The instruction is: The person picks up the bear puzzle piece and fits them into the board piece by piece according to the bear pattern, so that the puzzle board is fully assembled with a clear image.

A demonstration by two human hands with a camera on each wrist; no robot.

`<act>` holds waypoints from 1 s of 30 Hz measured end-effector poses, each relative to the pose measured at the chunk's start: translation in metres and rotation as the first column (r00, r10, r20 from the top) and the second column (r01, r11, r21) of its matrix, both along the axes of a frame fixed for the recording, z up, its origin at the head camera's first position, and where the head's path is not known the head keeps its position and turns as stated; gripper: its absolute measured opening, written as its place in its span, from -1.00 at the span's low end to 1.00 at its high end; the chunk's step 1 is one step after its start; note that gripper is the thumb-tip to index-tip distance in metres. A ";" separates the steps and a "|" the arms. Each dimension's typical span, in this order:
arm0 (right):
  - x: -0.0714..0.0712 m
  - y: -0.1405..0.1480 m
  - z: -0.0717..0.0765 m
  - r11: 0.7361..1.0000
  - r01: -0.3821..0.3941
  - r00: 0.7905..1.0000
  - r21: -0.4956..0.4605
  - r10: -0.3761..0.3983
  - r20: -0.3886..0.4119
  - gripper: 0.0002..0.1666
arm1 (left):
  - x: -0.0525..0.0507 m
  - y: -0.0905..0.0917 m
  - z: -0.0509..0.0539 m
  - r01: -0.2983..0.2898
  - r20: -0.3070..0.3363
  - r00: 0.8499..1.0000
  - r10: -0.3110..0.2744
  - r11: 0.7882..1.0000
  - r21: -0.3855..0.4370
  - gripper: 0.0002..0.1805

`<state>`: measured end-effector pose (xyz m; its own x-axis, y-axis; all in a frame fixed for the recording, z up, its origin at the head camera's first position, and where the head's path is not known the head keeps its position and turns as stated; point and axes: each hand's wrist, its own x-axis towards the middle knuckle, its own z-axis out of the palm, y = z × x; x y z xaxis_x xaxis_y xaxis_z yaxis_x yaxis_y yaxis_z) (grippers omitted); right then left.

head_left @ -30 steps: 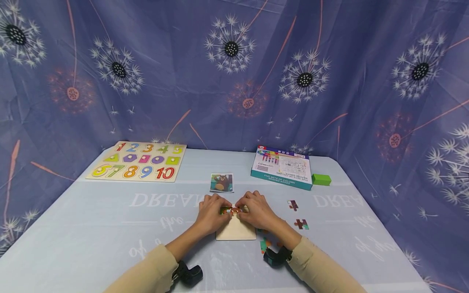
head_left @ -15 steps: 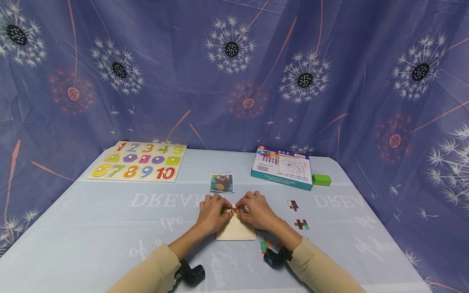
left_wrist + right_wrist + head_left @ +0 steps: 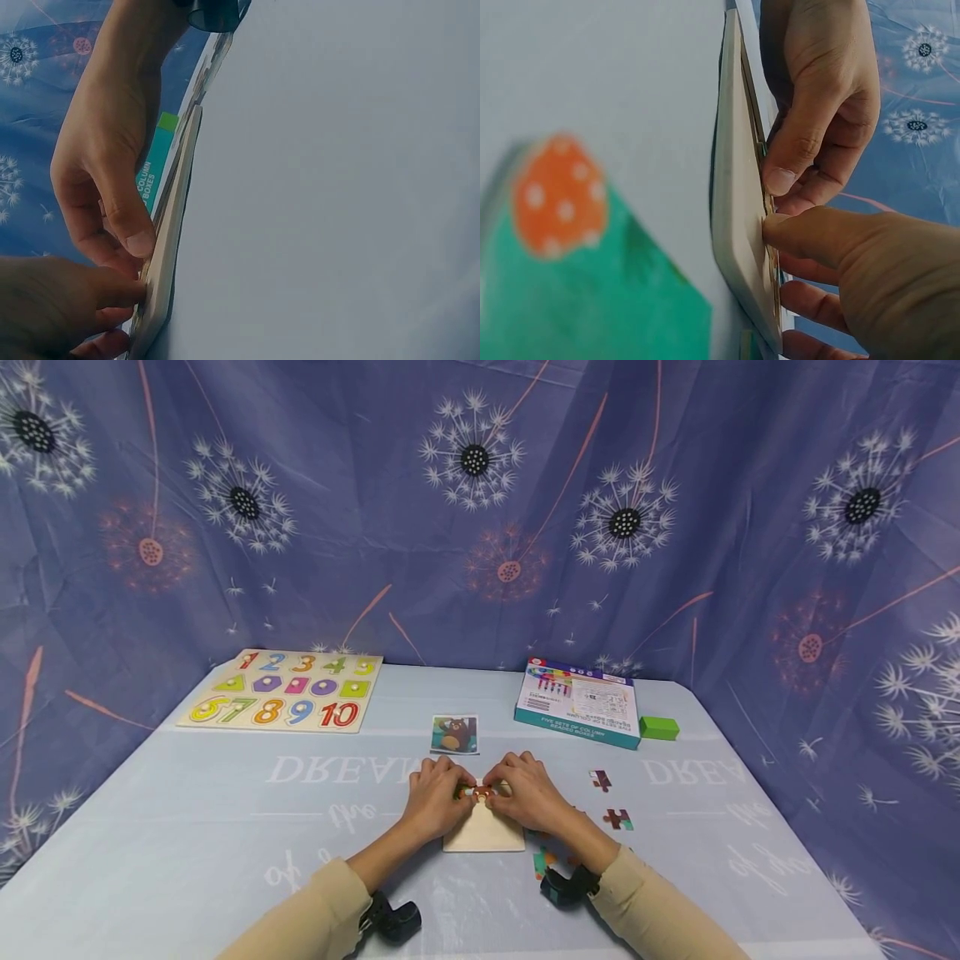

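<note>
Your fabric sleeves (image 3: pixel 667 910) are plain beige; the flat wooden board (image 3: pixel 483 836) at lower centre is pale cream. At right you have a brown-and-teal jigsaw piece (image 3: pixel 618 819) and a bright green rectangular block (image 3: pixel 658 728). Across the top, the violet-blue fabric curtain (image 3: pixel 360 552) bears white and coral dandelions (image 3: pixel 474 460).

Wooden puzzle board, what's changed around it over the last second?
Very little: the left forearm edged slightly right. Nothing was visibly grabbed or released. The left hand and right hand stay on the puzzle pieces at the wooden board; the bear card and loose pieces haven't visibly moved.
</note>
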<state>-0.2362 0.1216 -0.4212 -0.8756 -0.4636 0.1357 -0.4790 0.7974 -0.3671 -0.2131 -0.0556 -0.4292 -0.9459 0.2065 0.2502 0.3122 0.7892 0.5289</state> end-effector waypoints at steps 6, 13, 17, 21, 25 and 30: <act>0.000 0.000 0.000 1.000 0.004 1.000 -0.008 -0.004 -0.007 -0.75 | 0.000 0.001 0.000 -0.007 -0.003 1.000 0.007 1.000 0.007 -0.83; -0.001 0.000 -0.001 1.000 0.003 1.000 0.002 -0.003 -0.002 -0.78 | 0.000 0.000 -0.002 0.000 -0.011 1.000 0.001 1.000 0.030 -0.83; -0.001 0.000 -0.001 1.000 -0.002 1.000 -0.005 0.002 -0.004 -0.79 | 0.000 0.000 -0.002 0.003 -0.014 1.000 -0.002 0.999 0.044 -0.84; 0.000 0.001 -0.002 1.000 -0.006 1.000 -0.014 0.006 -0.008 -0.78 | 0.001 0.000 -0.002 0.000 -0.009 1.000 0.001 0.999 0.035 -0.85; 0.000 0.001 -0.001 1.000 -0.003 1.000 -0.017 0.003 -0.011 -0.77 | 0.000 0.001 -0.002 -0.004 -0.007 1.000 0.004 1.000 0.027 -0.85; 0.000 0.001 0.001 1.000 -0.006 1.000 -0.029 0.005 -0.004 -0.75 | 0.001 0.001 -0.003 -0.005 -0.021 1.000 0.006 1.000 0.021 -0.85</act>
<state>-0.2359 0.1229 -0.4204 -0.8725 -0.4642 0.1527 -0.4849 0.7838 -0.3880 -0.2126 -0.0545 -0.4320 -0.9417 0.1957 0.2738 0.3187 0.7797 0.5389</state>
